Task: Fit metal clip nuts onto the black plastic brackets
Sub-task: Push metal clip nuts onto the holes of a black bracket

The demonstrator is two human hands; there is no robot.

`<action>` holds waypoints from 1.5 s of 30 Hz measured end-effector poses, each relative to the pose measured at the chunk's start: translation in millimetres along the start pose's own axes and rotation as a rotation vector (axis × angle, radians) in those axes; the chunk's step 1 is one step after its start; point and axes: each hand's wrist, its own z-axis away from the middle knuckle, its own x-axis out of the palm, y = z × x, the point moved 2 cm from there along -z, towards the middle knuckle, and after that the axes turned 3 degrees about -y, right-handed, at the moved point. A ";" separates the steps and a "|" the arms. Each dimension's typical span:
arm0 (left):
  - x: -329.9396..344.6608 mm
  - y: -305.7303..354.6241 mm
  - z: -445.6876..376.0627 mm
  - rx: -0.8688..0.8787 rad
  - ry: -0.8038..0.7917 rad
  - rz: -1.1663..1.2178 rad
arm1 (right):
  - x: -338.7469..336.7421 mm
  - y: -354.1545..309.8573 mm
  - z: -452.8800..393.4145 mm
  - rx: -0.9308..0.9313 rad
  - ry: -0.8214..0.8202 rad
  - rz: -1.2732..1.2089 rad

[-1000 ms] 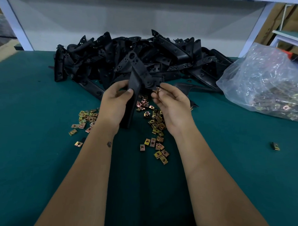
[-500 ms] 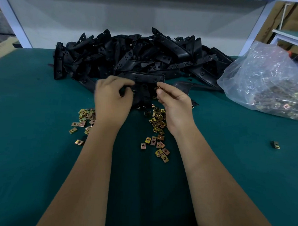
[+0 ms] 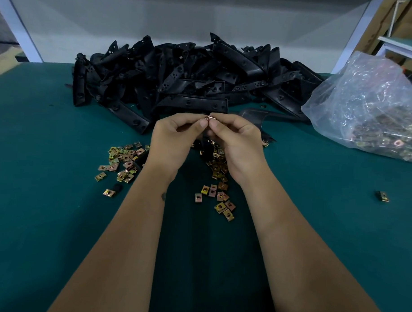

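Brackets [image 3: 193, 85] behind nuts [image 3: 123, 160] (bag [image 3: 370, 108] right).

— Any lettering you can read anywhere here?

— None. The black plastic brackets [image 3: 191, 85] in the heap carry only holes and moulded ridges, no legible marks.

— What of the clip nuts [image 3: 124, 160] scattered on the green bench [image 3: 34, 220]?

— Bare metal; if anything is stamped on them, it is too small to tell.

— And the clear plastic bag [image 3: 370, 103] at the right?

— No print or label shows on it. The cardboard [image 3: 378, 19] behind it is blank as well.
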 end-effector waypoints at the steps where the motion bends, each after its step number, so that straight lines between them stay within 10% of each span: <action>1: -1.3 -0.3 -0.1 -0.007 -0.009 0.022 | -0.5 -0.4 -0.5 0.000 -0.008 0.003; 38: 0.6 2.2 2.5 -0.076 0.023 -0.005 | 11.2 -7.6 0.5 -0.050 -0.043 0.604; 45: 17.2 -0.6 6.0 -0.028 0.169 0.117 | 21.4 -1.6 6.1 0.046 0.144 0.236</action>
